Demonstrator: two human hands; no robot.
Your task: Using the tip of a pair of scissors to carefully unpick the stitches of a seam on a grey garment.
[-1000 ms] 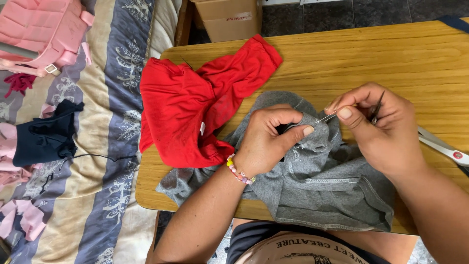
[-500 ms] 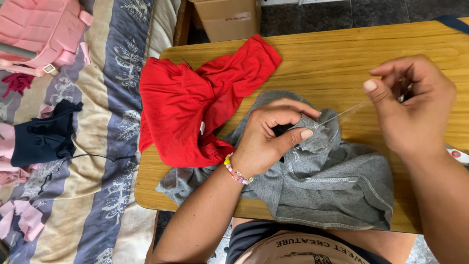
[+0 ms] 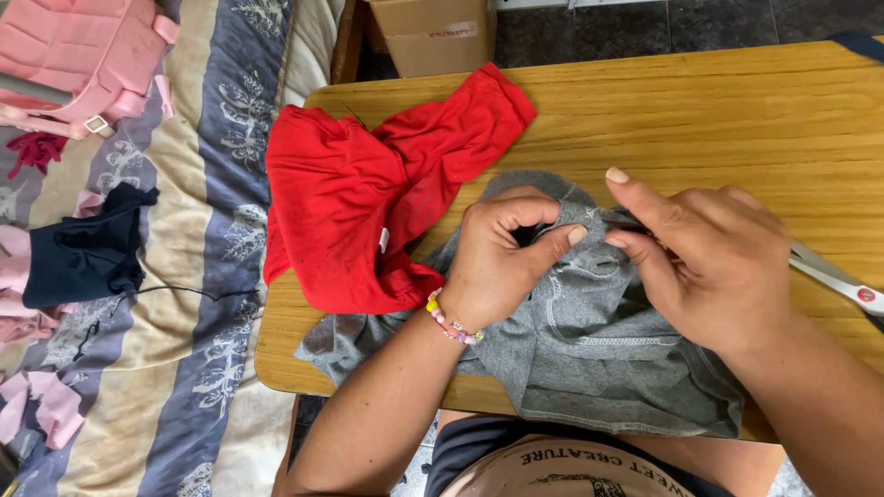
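Observation:
A grey garment (image 3: 599, 359) lies crumpled on the wooden table (image 3: 718, 110) in front of me. My left hand (image 3: 502, 267), with a bead bracelet on its wrist, pinches a fold of the grey cloth between thumb and fingers. My right hand (image 3: 709, 262) is close beside it, thumb and fingers pinched on a thin needle at the same fold. The needle is almost hidden by the fingers. A red garment (image 3: 359, 202) lies bunched to the left, overlapping the grey one.
Scissors (image 3: 833, 276) lie on the table behind my right hand. Left of the table is a bed with a striped cover (image 3: 184, 368), holding a pink bag (image 3: 83, 55), a dark blue cloth (image 3: 87, 248) and pink scraps. A cardboard box (image 3: 428, 32) stands beyond the table.
My right hand drew the needle and thread up and to the right, then came back down to the fold. My left hand kept its grip on the grey cloth.

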